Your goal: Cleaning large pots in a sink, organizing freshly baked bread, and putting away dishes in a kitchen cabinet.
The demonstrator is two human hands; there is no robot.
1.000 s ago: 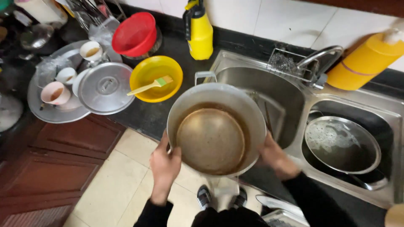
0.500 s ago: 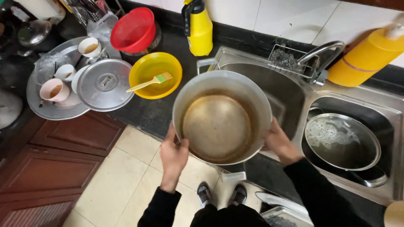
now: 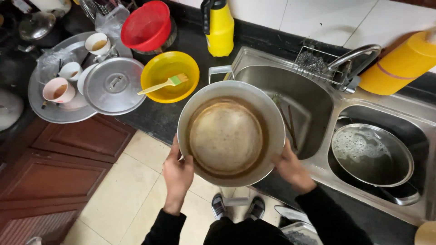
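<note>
Steel pot [image 3: 230, 134], brown-stained inside, held tilted between both hands.

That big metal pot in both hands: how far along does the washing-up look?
Early on, it seems. The big metal pot is held at the rim by the left hand and right hand, its inside brown-stained. A sudsy pan sits in the right sink basin. Unwashed things wait on the counter: stained cups on a round tray, a pot lid, a yellow bowl with a brush.
</note>
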